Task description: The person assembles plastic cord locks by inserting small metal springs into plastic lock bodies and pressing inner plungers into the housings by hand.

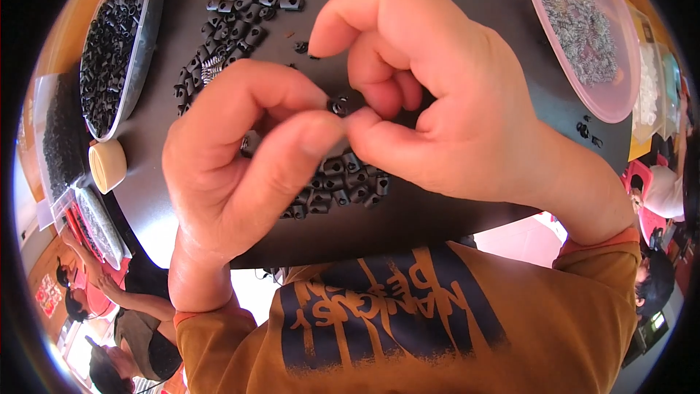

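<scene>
Between thumb and forefinger, my left hand (240,142) pinches a small black plastic piece (338,106), partly hidden by the fingertips. My right hand (445,95) has its thumb tip against that piece. Its forefinger is curled well apart from the thumb, and the remaining fingers bend into the palm; I see nothing between them. Below the hands lies a cluster of black cord lock pieces (343,181) with round holes. More such black pieces (244,18) spread over the dark table (437,222) behind my left hand, with a few metal springs (211,68) by its knuckles.
A bowl (149,51) of small black parts stands at left, a pinkish bowl (620,66) of metal springs at right. A cream-coloured roll (108,165) sits at the left edge. Loose black bits (587,131) lie near the right edge. Other people (138,335) are at both sides.
</scene>
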`<action>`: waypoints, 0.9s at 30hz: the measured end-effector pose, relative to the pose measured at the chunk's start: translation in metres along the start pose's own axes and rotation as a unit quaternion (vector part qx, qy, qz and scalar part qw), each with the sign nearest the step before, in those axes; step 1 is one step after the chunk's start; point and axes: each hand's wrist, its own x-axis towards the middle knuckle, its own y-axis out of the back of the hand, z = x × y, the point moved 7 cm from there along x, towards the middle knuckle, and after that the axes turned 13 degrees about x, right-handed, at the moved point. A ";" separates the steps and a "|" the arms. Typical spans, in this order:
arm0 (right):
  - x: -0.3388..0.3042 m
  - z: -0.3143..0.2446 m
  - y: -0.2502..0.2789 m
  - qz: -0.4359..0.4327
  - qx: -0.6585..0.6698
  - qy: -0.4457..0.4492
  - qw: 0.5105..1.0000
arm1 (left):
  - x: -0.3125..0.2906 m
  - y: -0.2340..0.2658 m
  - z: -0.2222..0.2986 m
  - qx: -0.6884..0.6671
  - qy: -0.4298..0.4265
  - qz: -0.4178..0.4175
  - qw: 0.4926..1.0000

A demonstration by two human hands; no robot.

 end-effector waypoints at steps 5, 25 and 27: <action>-0.003 -0.004 -0.007 -0.018 -0.015 0.039 0.999 | -0.002 -0.008 -0.004 -0.029 0.048 -0.047 0.997; -0.003 0.004 -0.013 -0.130 0.010 0.053 0.990 | -0.002 0.015 0.017 0.105 -0.128 0.053 0.985; -0.002 0.003 -0.012 -0.118 0.014 0.056 0.991 | -0.001 0.016 0.016 0.100 -0.128 0.046 0.986</action>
